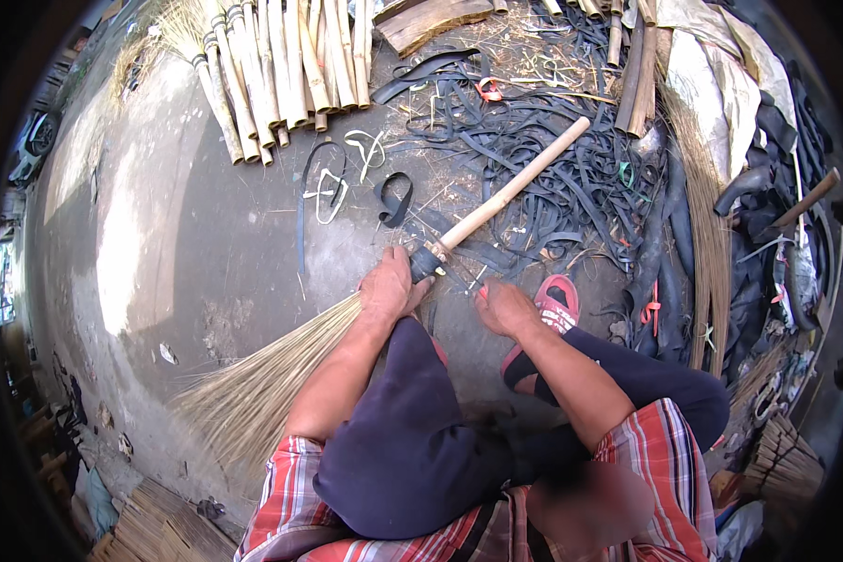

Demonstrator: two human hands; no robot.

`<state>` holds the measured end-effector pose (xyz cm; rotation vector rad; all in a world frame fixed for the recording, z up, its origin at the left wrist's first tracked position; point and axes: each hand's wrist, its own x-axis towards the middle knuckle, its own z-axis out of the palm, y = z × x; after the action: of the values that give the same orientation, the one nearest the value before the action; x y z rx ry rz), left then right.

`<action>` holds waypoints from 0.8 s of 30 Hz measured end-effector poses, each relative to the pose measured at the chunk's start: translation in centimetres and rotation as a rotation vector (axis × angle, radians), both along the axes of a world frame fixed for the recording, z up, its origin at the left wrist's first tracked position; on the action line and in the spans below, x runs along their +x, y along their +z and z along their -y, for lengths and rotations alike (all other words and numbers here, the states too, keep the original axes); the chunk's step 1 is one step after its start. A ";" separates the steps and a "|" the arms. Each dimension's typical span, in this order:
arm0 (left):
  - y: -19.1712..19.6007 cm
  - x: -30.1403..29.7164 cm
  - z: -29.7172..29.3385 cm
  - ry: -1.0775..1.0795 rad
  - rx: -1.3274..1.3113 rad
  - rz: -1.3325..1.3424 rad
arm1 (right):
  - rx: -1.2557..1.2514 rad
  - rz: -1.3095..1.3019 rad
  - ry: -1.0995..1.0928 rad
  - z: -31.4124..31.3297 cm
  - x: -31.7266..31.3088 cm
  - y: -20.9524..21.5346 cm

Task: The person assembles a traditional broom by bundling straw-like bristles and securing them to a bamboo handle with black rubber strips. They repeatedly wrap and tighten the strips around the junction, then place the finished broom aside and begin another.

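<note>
A broom of straw-coloured bristles (281, 370) lies slantwise before me, its pale wooden handle (515, 185) pointing to the far right. Black rubber binding (425, 263) wraps the neck where bristles and handle meet. My left hand (386, 284) is closed around the broom just below this binding, back of the hand upward. To the right of the neck, my right hand (508, 308) is closed, fingers curled toward a thin dark rubber strip (456, 278) that runs from the binding. The strip's end is hidden at my fingers.
A tangle of black rubber strips (553, 178) spreads beyond the handle. Finished-looking brooms with pale handles (290, 66) lie stacked at the far left. Long bristle stalks (707, 244) and dark rubber tubing (665, 234) lie at right. A loose black loop (395, 199) rests on the concrete floor (225, 234).
</note>
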<state>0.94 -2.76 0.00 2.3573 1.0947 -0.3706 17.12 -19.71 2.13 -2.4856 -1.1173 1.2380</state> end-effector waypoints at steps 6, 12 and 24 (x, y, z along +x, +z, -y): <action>-0.6 -0.4 0.5 -0.045 0.098 0.015 | -0.005 0.034 0.060 0.4 -0.1 -0.5; -0.3 -0.7 -0.3 -0.010 0.043 0.065 | -0.067 0.006 0.117 -0.1 -0.2 0.3; 1.0 -0.7 -1.6 0.042 -0.262 0.091 | -0.015 -0.034 0.034 -0.1 -0.6 0.8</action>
<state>0.23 -1.12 1.00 2.0971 0.9881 -0.3642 16.49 -19.59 2.93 -2.4567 -1.1514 1.2967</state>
